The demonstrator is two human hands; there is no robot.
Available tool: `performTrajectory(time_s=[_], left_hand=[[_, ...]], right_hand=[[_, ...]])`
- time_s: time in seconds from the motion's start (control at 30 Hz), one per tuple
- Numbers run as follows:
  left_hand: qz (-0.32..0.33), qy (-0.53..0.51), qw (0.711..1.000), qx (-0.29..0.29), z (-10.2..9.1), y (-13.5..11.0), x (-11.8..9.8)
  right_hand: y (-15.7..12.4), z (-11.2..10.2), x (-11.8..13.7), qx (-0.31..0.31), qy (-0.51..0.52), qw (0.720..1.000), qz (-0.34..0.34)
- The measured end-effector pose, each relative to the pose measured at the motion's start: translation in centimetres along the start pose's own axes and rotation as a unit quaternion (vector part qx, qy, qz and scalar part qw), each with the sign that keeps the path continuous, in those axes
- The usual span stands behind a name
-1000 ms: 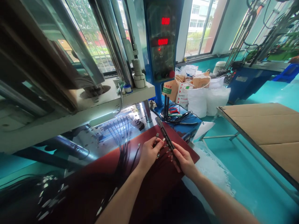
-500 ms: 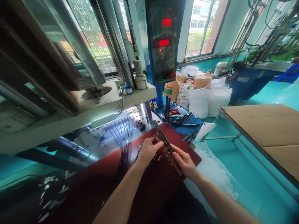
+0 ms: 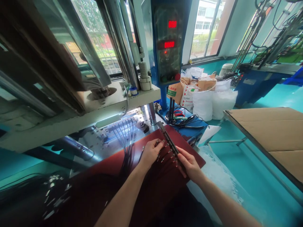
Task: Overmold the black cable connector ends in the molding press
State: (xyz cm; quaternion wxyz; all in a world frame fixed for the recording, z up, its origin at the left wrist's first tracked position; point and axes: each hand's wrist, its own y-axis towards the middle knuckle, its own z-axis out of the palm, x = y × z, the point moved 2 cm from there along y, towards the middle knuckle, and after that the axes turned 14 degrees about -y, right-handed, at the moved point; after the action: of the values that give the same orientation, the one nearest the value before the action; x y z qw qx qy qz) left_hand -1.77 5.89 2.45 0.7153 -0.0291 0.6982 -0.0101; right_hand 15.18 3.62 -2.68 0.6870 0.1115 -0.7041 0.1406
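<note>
My right hand (image 3: 190, 163) is closed around the lower end of a long, narrow, dark metal bar (image 3: 167, 138), which slants up and to the left. Beside the bar's middle, my left hand (image 3: 151, 153) pinches a small metal cable end (image 3: 163, 142); its exact shape is hard to make out. Several thin cables with shiny metal connectors (image 3: 162, 160) lie below the bar, between my hands. Under both hands is a red-brown board (image 3: 186, 138). Left of my left hand, a bundle of dark cables (image 3: 127, 154) runs from the press bed onto the board.
A press with a pale crossbeam (image 3: 132, 105) and metal columns stands at left. Its blue control box (image 3: 168, 60) shows red digits. Red-handled scissors (image 3: 178, 113) and black cables lie on a blue surface. White sacks (image 3: 202, 105) and a cardboard-topped table (image 3: 265, 126) are right.
The small piece in my left fingers has shifted right and tilted beside the bar. My right hand keeps its hold on the bar. The whole view has moved slightly.
</note>
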Motion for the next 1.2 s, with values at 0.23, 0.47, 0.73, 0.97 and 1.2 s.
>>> performTrajectory(time_s=[0.23,0.47,0.73,0.97,1.2], left_hand=[[-0.032,-0.032,0.999,-0.009,0.0,0.0,-0.1],[-0.007,0.027,0.999,-0.018,-0.7,0.0,0.4],[0.019,-0.109,0.989,-0.101,-3.0,-0.5,0.0],[0.102,0.104,0.988,-0.045,-1.9,-0.8,-0.4],[0.072,0.118,0.99,0.002,-1.4,-0.8,-0.3]], right_hand=[[0.1,-0.1,0.4,0.024,-0.033,0.999,-0.004],[0.2,0.4,0.1,0.044,-0.089,0.995,-0.009],[0.3,-0.1,0.1,0.011,-0.042,0.999,0.002],[0.4,0.0,0.0,0.026,-0.045,0.999,-0.002],[0.5,-0.2,-0.4,0.041,-0.048,0.998,0.007]])
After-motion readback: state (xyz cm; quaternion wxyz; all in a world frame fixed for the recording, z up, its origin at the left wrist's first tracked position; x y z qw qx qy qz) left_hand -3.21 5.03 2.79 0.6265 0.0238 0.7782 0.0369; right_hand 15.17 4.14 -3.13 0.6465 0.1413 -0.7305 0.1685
